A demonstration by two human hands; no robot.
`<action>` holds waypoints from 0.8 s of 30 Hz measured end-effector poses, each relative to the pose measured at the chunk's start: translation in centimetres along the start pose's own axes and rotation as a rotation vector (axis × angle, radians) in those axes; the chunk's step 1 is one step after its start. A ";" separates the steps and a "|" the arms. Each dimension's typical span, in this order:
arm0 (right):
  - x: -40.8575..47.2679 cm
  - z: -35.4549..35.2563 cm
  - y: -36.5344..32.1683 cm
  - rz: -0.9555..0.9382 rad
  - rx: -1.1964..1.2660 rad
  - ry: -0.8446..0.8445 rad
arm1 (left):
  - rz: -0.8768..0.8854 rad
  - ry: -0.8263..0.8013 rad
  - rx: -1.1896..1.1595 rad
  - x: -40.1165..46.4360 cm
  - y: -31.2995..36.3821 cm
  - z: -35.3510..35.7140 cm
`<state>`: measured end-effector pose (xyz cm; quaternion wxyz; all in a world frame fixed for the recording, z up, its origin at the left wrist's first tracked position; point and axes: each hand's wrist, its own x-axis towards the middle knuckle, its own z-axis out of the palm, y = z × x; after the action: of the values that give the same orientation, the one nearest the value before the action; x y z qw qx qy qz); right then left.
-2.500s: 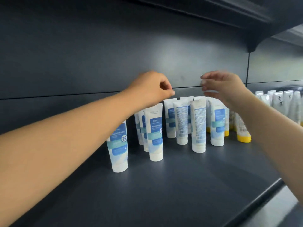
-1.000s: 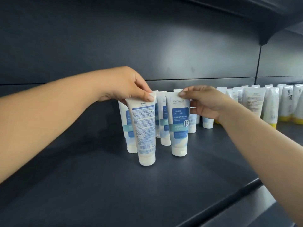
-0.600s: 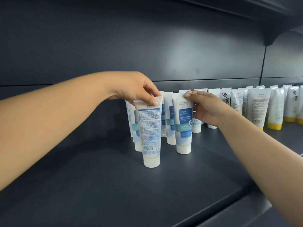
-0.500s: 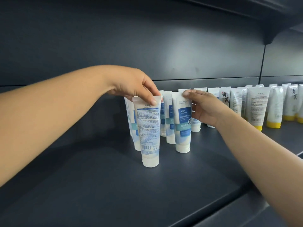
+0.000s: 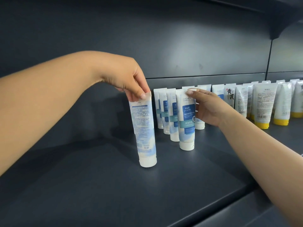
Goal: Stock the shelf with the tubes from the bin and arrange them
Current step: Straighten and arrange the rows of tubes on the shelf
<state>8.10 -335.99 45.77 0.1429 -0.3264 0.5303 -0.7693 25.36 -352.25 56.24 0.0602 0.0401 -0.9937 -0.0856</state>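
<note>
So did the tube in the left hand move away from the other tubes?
Yes. The left hand has slid its tube leftward along the shelf, opening a wider gap from the front tube under the right hand.

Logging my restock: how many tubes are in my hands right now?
2. The left hand pinches the top of the lone tube at front left; the right hand holds the top of the front tube in the row beside it.

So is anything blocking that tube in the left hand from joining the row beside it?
Nothing visible. The left hand pinches the tube by its top; bare shelf lies between it and the row.
</note>
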 end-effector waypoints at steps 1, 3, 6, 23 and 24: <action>0.0 0.0 0.0 -0.003 -0.004 -0.002 | 0.000 -0.002 -0.021 -0.1 0.0 0.0; 0.0 -0.1 0.0 -0.011 -0.012 -0.006 | 0.020 -0.009 -0.057 -0.4 0.0 0.2; 0.1 -0.2 0.2 -0.020 -0.006 -0.008 | 0.025 -0.005 -0.113 -0.5 0.0 0.9; 0.1 -0.1 0.8 0.028 0.068 -0.030 | -0.092 0.138 -0.551 0.8 -2.7 2.6; 0.1 0.0 0.7 0.014 0.100 -0.021 | -0.100 0.131 -0.557 1.1 -2.7 2.6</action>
<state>7.93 -336.32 45.12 0.1698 -0.3232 0.4919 -0.7904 24.17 -354.56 53.34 0.1286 0.0765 -0.9226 -0.3554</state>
